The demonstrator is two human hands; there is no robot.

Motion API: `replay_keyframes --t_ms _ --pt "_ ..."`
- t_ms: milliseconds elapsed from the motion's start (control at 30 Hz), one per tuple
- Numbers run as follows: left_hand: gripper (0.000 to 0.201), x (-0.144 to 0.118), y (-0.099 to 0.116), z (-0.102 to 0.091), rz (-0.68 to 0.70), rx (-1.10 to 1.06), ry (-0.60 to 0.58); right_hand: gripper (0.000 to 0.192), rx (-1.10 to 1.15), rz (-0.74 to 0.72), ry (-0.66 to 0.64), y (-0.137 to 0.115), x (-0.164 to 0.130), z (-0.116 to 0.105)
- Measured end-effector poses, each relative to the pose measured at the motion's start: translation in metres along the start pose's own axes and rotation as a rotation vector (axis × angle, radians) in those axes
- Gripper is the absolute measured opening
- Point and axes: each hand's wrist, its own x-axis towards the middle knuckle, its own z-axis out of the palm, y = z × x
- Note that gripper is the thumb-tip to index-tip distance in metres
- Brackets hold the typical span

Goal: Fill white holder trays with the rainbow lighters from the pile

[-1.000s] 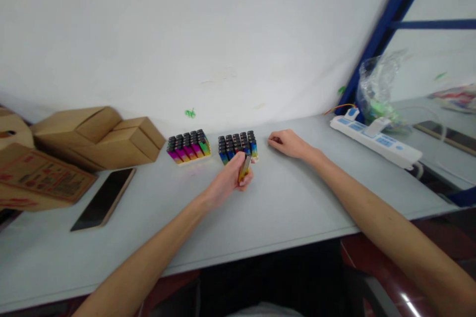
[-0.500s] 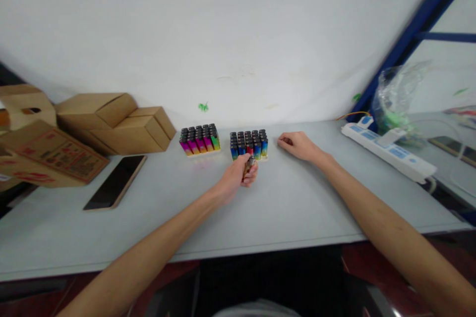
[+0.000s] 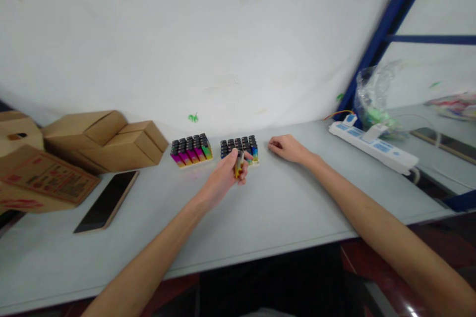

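Work sits partway, by my judgement: two trays of lighters, the left tray and the right tray, stand packed near the far wall. Left hand is closed around one lighter, just before the right tray. Right hand rests loosely curled, empty, beside it. Cardboard boxes, a power strip and a phone lie well clear.
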Motion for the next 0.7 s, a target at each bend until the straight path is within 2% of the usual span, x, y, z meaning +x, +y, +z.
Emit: replay_keyframes --t_ms 133,300,433,533,700 --pt "0.037 0.004 0.018 0.005 0.102 0.077 -0.026 0.025 -0.015 -0.014 -0.005 -0.003 0.0 -0.001" --pt "0.031 0.024 0.038 0.01 0.149 0.333 -0.028 0.026 -0.011 -0.024 0.004 -0.004 0.0 0.0" --pt "0.032 0.047 0.049 0.012 0.334 0.603 -0.043 0.024 -0.015 -0.026 0.004 -0.005 0.001 0.0" --pt "0.028 0.06 0.052 0.01 0.466 0.878 -0.059 0.023 -0.012 -0.028 0.007 -0.006 0.002 0.0" --pt "0.023 0.068 0.041 -0.002 0.561 1.298 -0.055 0.021 -0.012 -0.022 -0.002 -0.007 0.003 0.0"
